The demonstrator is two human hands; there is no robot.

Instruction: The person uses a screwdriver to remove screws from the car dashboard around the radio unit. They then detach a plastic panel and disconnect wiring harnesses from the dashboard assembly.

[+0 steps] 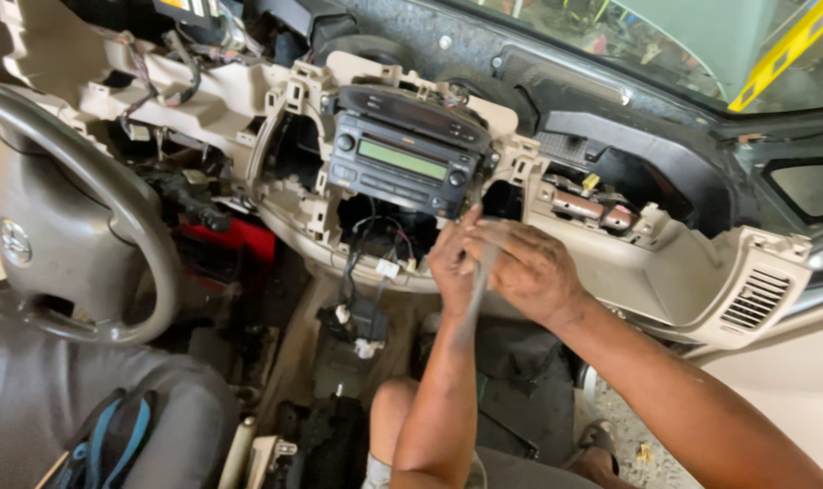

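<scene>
1. Inside a car, the beige dashboard (665,272) is partly taken apart, with open holes and bare plastic frames across its front.
2. At the middle of the dashboard sits a dark car radio (400,163) with a pale green display, tilted a little in its frame.
3. Below the radio, loose wires (375,244) with white connectors hang down into the open gap.
4. The left hand (454,258) and the right hand (529,267) are together just below the right lower corner of the radio, touching each other.
5. Both hands are closed around a thin grey tool (477,281), which looks like a rod or a screwdriver; it is blurred, so I cannot tell its exact kind.
6. The tool points up toward the edge of the radio frame, and its lower part runs down along the left forearm.
7. On the left side is the grey steering wheel (76,226).
8. A red part (235,237) shows under the steering column, beside the wheel.
9. At the far right of the dashboard is a slatted air vent (755,299).
10. Behind the dashboard, the windshield (674,36) shows a blurred yard outside.
</scene>
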